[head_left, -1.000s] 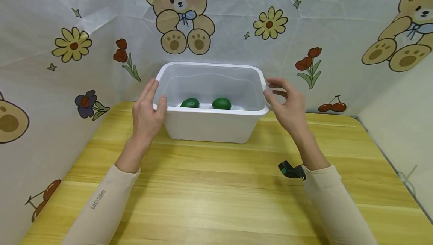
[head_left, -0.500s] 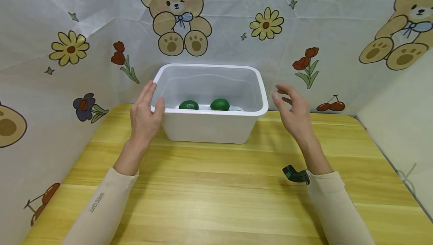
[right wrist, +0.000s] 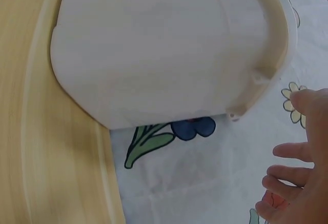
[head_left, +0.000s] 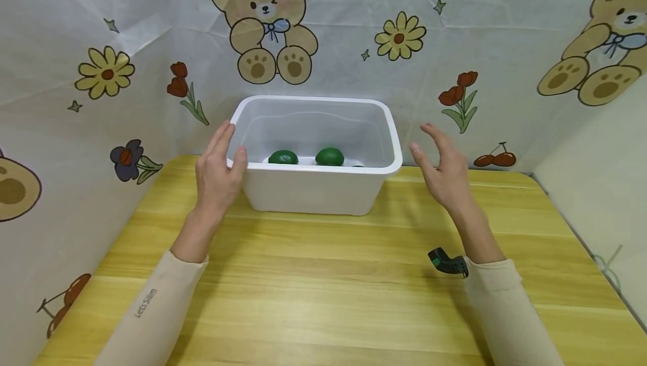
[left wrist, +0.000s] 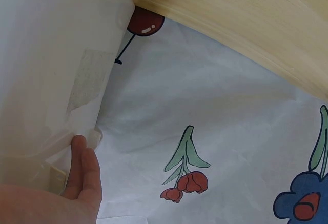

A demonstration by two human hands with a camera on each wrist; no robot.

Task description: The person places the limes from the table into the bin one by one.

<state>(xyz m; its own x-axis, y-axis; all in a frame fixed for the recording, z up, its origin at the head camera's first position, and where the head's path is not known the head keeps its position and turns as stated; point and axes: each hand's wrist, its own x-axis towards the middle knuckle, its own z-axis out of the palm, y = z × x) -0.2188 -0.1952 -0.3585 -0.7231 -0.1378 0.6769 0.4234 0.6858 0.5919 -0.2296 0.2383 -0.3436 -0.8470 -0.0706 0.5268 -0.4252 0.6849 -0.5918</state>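
Observation:
A white plastic bin (head_left: 313,192) stands on the wooden table against the printed cloth. Inside it lie two dark green, oval, fruit-like things (head_left: 283,157), their lower parts hidden by the front rim. My left hand (head_left: 217,178) is at the bin's left end with straight fingers. In the left wrist view those fingers (left wrist: 84,167) touch the bin's outer wall just beneath the rim. My right hand (head_left: 445,172) hovers off the bin's right end, fingers spread and holding nothing. The right wrist view shows a gap between that hand (right wrist: 300,167) and the bin's rim.
A cloth (head_left: 349,18) printed with bears and flowers hangs behind and to the left of the table (head_left: 323,287). A black strap with a small device (head_left: 447,263) is on the right wrist. A pale wall (head_left: 601,186) borders the table on the right.
My right hand has come away from the bin's right rim, moving right, and its fingers have spread. The left hand stays at the left end. The bin has not visibly moved on the table.

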